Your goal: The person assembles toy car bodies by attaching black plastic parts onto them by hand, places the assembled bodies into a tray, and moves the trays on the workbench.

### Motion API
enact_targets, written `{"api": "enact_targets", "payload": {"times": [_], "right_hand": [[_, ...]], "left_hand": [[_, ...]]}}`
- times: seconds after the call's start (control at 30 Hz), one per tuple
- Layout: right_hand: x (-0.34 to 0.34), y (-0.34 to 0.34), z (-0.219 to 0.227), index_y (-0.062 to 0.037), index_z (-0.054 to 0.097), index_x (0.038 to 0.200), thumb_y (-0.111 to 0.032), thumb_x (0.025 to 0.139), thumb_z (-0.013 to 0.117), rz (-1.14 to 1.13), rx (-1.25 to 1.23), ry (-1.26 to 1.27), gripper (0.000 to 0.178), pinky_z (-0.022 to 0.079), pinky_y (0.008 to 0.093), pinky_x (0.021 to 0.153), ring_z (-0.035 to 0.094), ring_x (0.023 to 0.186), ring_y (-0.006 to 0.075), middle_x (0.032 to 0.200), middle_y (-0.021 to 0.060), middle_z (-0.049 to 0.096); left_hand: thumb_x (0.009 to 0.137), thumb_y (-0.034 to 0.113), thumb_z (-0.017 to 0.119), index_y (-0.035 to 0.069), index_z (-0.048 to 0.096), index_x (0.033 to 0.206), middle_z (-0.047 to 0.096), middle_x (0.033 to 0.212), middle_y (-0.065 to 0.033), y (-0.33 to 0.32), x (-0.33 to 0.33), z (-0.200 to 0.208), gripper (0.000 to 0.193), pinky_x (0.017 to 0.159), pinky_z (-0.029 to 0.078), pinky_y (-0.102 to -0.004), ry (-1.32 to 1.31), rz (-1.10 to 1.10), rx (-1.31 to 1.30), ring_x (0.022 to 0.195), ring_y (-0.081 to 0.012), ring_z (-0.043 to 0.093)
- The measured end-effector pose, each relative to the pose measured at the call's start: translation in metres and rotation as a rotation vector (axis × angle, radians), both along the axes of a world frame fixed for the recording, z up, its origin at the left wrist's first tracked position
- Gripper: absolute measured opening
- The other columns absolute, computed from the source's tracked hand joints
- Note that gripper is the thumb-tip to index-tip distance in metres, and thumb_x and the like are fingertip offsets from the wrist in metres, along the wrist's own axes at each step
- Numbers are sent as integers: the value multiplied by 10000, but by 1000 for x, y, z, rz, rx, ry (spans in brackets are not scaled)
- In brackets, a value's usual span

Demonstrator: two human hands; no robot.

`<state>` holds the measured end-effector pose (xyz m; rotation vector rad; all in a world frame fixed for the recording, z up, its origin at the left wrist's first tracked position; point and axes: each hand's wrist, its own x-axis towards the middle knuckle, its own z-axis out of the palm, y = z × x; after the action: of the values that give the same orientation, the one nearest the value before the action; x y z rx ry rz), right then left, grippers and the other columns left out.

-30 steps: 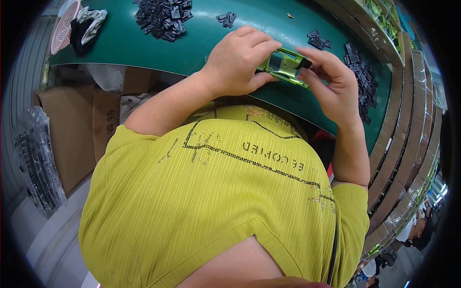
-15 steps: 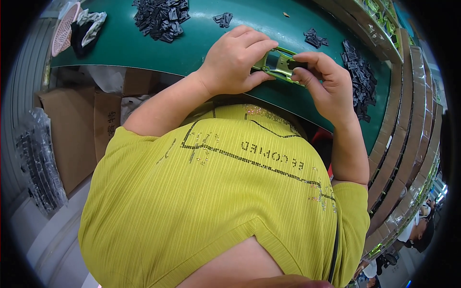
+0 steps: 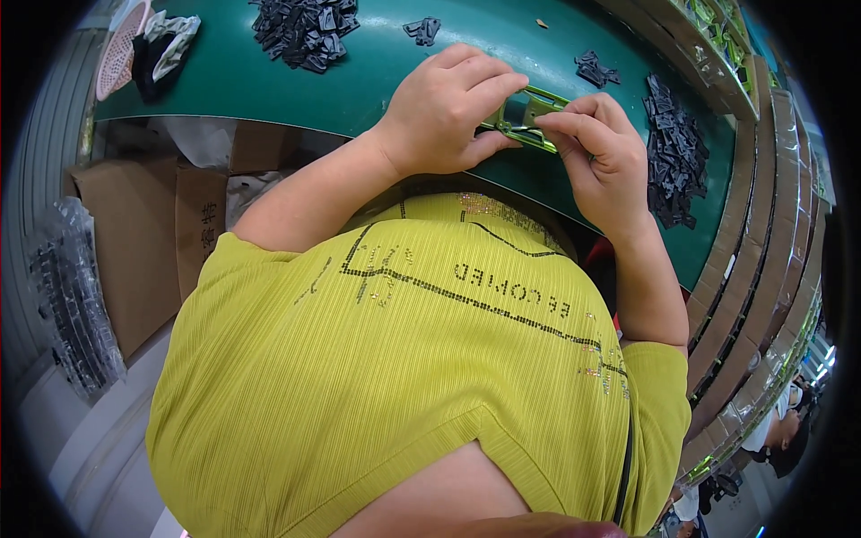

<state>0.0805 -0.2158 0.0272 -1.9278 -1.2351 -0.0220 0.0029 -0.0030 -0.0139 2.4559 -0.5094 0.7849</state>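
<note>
My left hand (image 3: 441, 115) grips one end of a bright green plastic frame (image 3: 531, 109) with open gaps and a flat middle plate, held just above the table. At the frame's other end, my right hand (image 3: 603, 152) has thumb and fingertips pinched together against the plate. Whatever lies between those fingertips is hidden. Small black plastic pieces lie close by: a few beyond my left hand in a little cluster (image 3: 421, 31), and another small cluster (image 3: 595, 69) beyond my right hand.
Larger heaps of black pieces lie on the green table (image 3: 215, 72): one heap (image 3: 305, 31) far left, another heap (image 3: 674, 152) at right. A pink basket (image 3: 121, 49) stands at the left edge. Cardboard boxes (image 3: 130, 242) sit below; stacked cardboard trays (image 3: 762, 197) line the right.
The black piece that showed in my right fingers is out of sight. My right fingertips have moved slightly left, closer in on the frame's plate. My left hand keeps its grip.
</note>
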Motion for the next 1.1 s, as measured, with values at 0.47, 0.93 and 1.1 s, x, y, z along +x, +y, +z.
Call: {"api": "enact_targets", "payload": {"times": [0.47, 0.93, 1.1], "right_hand": [[-5, 3, 7, -46, 731, 873, -50, 812, 669, -84, -313, -217, 86, 534, 406, 684, 657, 769, 323, 818, 107, 659], [2, 4, 12, -50, 725, 913, -32, 798, 669, 24, -339, -166, 129, 526, 418, 705, 647, 798, 333, 853, 110, 657], [14, 1, 31, -18, 712, 893, -31, 801, 676, -82, -224, 23, 100, 504, 346, 618, 634, 682, 258, 770, 106, 624]], "left_hand": [[622, 160, 849, 95, 656, 1190, 668, 1116, -83, -2, -1, 0, 603, 874, 519, -393, -12, -18, -13, 1001, -298, 623], [635, 191, 854, 84, 659, 1177, 671, 1101, -93, 0, 2, 0, 586, 853, 520, -398, -13, -16, -36, 976, -308, 628], [665, 262, 871, 56, 664, 1128, 669, 1057, -114, 0, 1, 1, 548, 821, 528, -393, 28, 6, -93, 949, -309, 629]]}}
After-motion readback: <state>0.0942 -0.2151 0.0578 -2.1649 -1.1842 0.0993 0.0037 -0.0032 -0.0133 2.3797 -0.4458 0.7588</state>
